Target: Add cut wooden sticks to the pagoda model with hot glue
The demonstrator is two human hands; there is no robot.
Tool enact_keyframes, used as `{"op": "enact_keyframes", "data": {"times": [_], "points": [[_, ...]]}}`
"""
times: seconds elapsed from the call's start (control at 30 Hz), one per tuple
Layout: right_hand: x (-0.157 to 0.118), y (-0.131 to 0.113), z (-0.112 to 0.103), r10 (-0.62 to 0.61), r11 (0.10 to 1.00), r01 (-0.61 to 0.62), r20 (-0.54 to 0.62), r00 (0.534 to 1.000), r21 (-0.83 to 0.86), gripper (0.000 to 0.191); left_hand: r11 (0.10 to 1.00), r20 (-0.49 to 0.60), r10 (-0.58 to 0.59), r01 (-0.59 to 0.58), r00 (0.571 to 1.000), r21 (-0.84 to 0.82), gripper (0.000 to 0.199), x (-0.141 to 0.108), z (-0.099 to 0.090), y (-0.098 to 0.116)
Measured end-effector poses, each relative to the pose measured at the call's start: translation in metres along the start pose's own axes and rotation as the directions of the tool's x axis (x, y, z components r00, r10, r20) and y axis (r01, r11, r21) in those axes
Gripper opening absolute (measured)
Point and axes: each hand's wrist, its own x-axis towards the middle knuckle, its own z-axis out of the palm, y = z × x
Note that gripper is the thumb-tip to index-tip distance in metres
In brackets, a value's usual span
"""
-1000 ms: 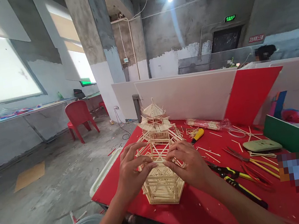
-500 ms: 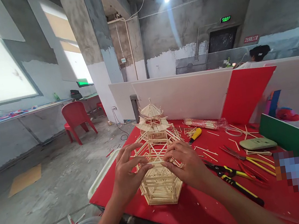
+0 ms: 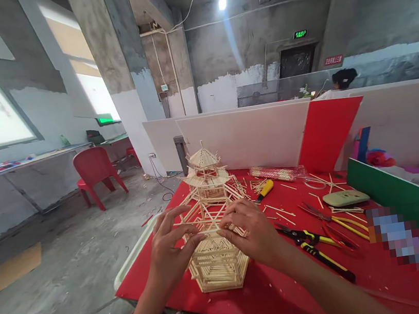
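A crafter's left hand (image 3: 173, 248) and right hand (image 3: 252, 226) appear pinched on a thin stick (image 3: 211, 232) over the near part of a stick model (image 3: 220, 283) on a red table (image 3: 268, 294), seemingly positioning it; next calls for careful alignment, light pressure.
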Motion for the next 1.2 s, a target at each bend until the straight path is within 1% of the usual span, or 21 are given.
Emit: {"op": "enact_keyframes", "data": {"times": [0.2,0.33,0.5,0.63,0.7,0.77,0.83,0.87,0.9,0.93,0.97,1.0,1.03,1.1,1.13,1.2], "points": [[0.0,0.001,0.001,-0.013,1.0,0.013,0.007,1.0,-0.007,0.006,0.999,-0.008,0.038,-0.038,0.999,0.027,0.007,0.002,0.0,0.003],[0.0,0.002,0.001,-0.009,1.0,0.009,0.007,1.0,-0.008,0.006,0.989,0.022,0.099,-0.101,0.995,0.112,0.005,0.006,-0.002,0.01],[0.002,0.001,-0.003,-0.006,0.999,0.006,0.009,1.0,-0.039,0.01,0.937,0.083,0.221,-0.235,0.972,0.258,0.009,0.011,-0.005,0.018],[0.007,-0.002,-0.006,0.002,0.995,0.004,0.058,0.998,-0.104,0.013,0.886,0.091,0.322,-0.333,0.942,0.323,0.01,0.015,-0.002,0.014],[0.008,-0.005,-0.011,0.022,0.992,-0.018,0.033,0.999,-0.128,0.014,0.869,0.097,0.356,-0.367,0.93,0.332,0.011,0.017,-0.001,0.011],[0.005,-0.008,-0.021,0.045,0.991,-0.052,-0.061,0.997,-0.127,0.026,0.865,0.092,0.366,-0.375,0.926,0.333,0.012,0.018,0.0,0.01],[-0.003,-0.004,-0.035,0.069,0.99,-0.086,-0.154,0.986,-0.11,0.036,0.875,0.056,0.354,-0.352,0.933,0.332,0.011,0.018,-0.001,0.011],[-0.01,0.002,-0.043,0.094,0.987,-0.114,-0.168,0.981,-0.109,0.034,0.885,0.027,0.343,-0.333,0.939,0.325,0.011,0.018,-0.001,0.012],[-0.018,0.01,-0.052,0.141,0.979,-0.161,-0.151,0.978,-0.126,0.029,0.898,-0.005,0.33,-0.312,0.944,0.309,0.01,0.017,-0.001,0.014],[-0.028,0.02,-0.061,0.217,0.959,-0.233,-0.109,0.97,-0.159,0.023,0.916,-0.041,0.31,-0.286,0.95,0.282,0.009,0.016,-0.002,0.016],[-0.038,0.031,-0.07,0.323,0.92,-0.326,-0.049,0.945,-0.217,0.021,0.935,-0.075,0.285,-0.26,0.956,0.241,0.008,0.015,-0.002,0.018],[-0.05,0.042,-0.08,0.442,0.858,-0.417,0.019,0.897,-0.3,0.02,0.954,-0.108,0.256,-0.232,0.961,0.192,0.007,0.014,-0.002,0.021],[-0.063,0.053,-0.089,0.503,0.819,-0.46,0.044,0.863,-0.343,0.02,0.97,-0.141,0.217,-0.198,0.966,0.14,0.007,0.013,-0.002,0.024],[-0.088,0.068,-0.108,0.576,0.765,-0.504,0.076,0.814,-0.4,0.02,0.995,-0.195,0.095,-0.086,0.976,0.05,0.007,0.01,-0.002,0.03],[-0.101,0.071,-0.117,0.602,0.744,-0.519,0.084,0.794,-0.421,0.021,1.0,-0.216,0.018,-0.015,0.976,0.014,0.006,0.008,-0.003,0.033],[-0.127,0.067,-0.131,0.646,0.707,-0.545,0.099,0.756,-0.45,0.022,0.991,-0.234,-0.134,0.125,0.963,-0.052,0.006,0.004,-0.004,0.038]]}}
